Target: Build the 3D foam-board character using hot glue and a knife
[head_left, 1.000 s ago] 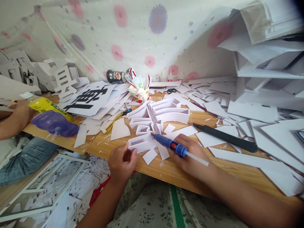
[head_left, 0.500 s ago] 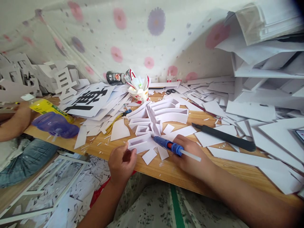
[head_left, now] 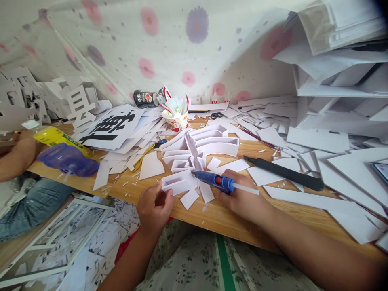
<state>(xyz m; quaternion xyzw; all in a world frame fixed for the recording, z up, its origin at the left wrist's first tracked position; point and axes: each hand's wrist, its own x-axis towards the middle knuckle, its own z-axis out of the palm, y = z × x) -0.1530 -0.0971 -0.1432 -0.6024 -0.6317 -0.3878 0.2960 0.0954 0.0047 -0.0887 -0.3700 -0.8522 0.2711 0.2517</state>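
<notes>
A white foam-board character (head_left: 216, 147) with raised side walls lies on the wooden table in front of me. My right hand (head_left: 242, 198) grips a blue glue gun (head_left: 214, 180), a translucent glue stick jutting from its rear. The nozzle points left, close to the lower strokes of the character. My left hand (head_left: 155, 202) pinches the left end of the lowest box-shaped stroke (head_left: 178, 182) between thumb and fingers. Small white board pieces (head_left: 189, 199) lie just below the nozzle.
A black utility knife (head_left: 286, 173) rests to the right among white board offcuts (head_left: 315, 141). Left are yellow-handled pliers (head_left: 144, 157), a purple bottle (head_left: 68, 159) and a printed character sheet (head_left: 113, 127). A paper cup (head_left: 176, 120) stands behind. Another person's arm (head_left: 18, 155) is at far left.
The glue gun has turned slightly, its rear end shifting a little right. My left hand keeps its pinch on the stroke. The whole view has shifted slightly.
</notes>
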